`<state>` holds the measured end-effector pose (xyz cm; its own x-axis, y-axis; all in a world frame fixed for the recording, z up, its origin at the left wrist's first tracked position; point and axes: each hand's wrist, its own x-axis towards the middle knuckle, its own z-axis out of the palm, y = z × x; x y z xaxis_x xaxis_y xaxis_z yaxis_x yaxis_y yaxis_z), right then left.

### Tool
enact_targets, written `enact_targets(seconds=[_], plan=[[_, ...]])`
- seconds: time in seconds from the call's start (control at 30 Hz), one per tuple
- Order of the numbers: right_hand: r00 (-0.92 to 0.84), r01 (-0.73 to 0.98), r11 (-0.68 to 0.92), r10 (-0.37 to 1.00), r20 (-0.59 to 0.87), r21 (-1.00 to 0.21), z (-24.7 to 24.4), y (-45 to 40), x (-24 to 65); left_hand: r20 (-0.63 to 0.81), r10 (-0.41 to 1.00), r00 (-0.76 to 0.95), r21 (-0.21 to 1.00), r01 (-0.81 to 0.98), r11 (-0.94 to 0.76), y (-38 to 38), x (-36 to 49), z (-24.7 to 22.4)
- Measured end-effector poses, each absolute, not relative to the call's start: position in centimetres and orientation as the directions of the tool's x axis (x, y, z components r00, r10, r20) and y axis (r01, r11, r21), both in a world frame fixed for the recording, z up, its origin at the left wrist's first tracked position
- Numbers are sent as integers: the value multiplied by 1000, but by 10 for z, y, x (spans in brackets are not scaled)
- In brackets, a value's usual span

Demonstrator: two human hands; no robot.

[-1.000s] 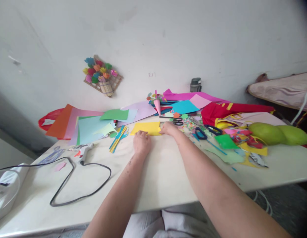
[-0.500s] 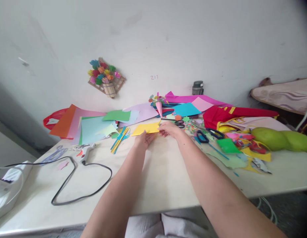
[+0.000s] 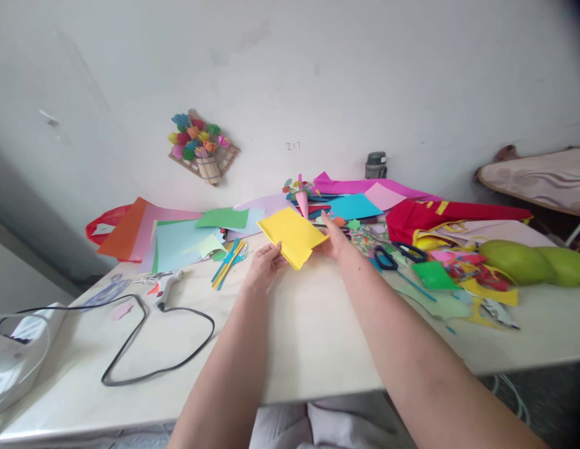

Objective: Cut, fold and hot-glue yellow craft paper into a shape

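Between my two hands is a folded sheet of yellow paper [image 3: 291,234], tilted so its broad face shows, with a small notch at its near right corner. My left hand [image 3: 266,265] pinches its near left edge between thumb and fingers. At the right corner, my right hand [image 3: 334,240] grips the paper, its fingers partly hidden behind the sheet. Left of the paper lie blue and yellow paper strips [image 3: 228,265]. Behind it stands a pink paper cone with small paper flowers [image 3: 302,201].
A white glue gun [image 3: 166,288] with a looping black cable [image 3: 166,375] lies at left, near a power strip [image 3: 32,349]. Scissors [image 3: 386,257], paper scraps and a green cushion-like object [image 3: 517,262] are at right. Coloured sheets [image 3: 180,243] line the back.
The yellow paper has been turned and tilted up, so more of its face shows. Both hands have shifted their hold around its edges, the left to the near left edge.
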<state>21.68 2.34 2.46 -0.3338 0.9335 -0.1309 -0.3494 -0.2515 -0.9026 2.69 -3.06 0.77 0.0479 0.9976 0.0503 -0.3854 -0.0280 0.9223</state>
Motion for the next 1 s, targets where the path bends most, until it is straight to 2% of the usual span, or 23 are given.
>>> enact_targets(seconds=[0.1,0.23,0.47,0.7,1.0], plan=[[-435,-390,-280,896,-93,-877,25,20,225,-14,985,171,951,-303,66,-33,19,7],[-495,-288,-253,865,-83,-924,21,18,224,-81,963,255,965,-223,141,-36,17,9],[-453,-233,-145,891,-25,-962,12,25,211,-70,997,44,976,-203,77,-36,21,11],[-488,-227,-136,873,-8,-964,12,23,211,-44,999,-13,978,-203,40,-31,18,6],[-506,-230,-128,863,6,-965,11,25,211,20,995,-96,999,-46,-24,-20,10,-4]])
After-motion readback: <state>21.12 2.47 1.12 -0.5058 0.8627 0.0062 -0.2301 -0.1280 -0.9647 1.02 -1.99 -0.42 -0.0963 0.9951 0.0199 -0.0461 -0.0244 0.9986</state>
